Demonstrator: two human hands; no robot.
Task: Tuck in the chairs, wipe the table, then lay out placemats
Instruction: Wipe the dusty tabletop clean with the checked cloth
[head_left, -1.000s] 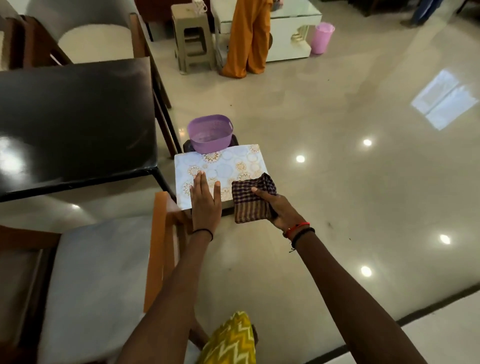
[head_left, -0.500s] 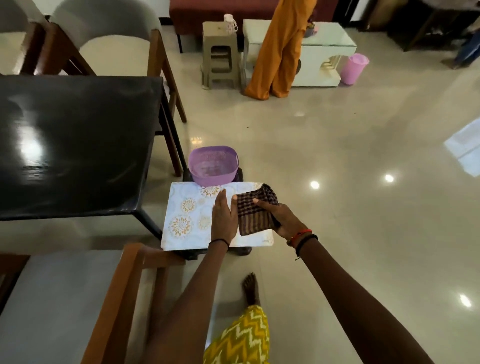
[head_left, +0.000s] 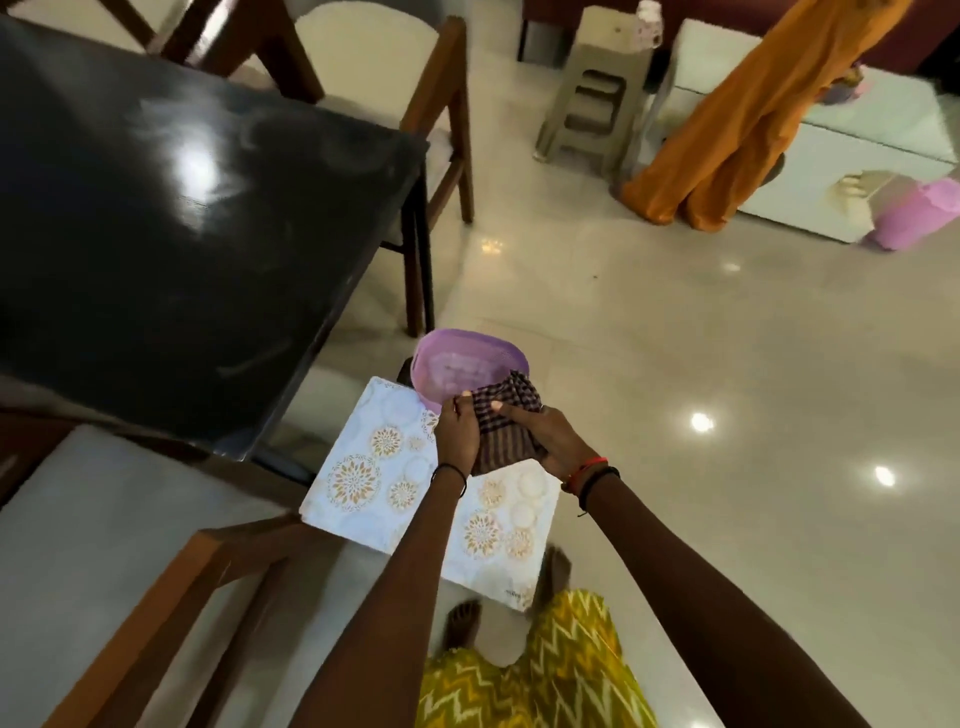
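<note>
A dark checked cloth (head_left: 503, 427) is held between both hands above a small stool. My left hand (head_left: 457, 435) pinches its left edge and my right hand (head_left: 545, 435) grips its right side. Under them lies a white placemat (head_left: 382, 478) with orange flower patterns, resting on the stool. A purple basket (head_left: 447, 370) stands at the placemat's far end, partly hidden by the cloth. The black glossy table (head_left: 171, 223) fills the upper left. One wooden chair with a pale seat (head_left: 104, 561) is near me at lower left, another (head_left: 384, 57) at the table's far side.
A person in orange clothes (head_left: 737, 119) stands at the upper right beside a white low table (head_left: 883, 140). A beige plastic stool (head_left: 592, 104) and a pink bin (head_left: 914, 213) stand there too. My bare feet (head_left: 462, 621) are on the glossy tiled floor.
My left hand has left the placemat and taken hold of the cloth's left edge. Both hands have lifted the cloth toward the purple basket. The view has tilted and come closer.
</note>
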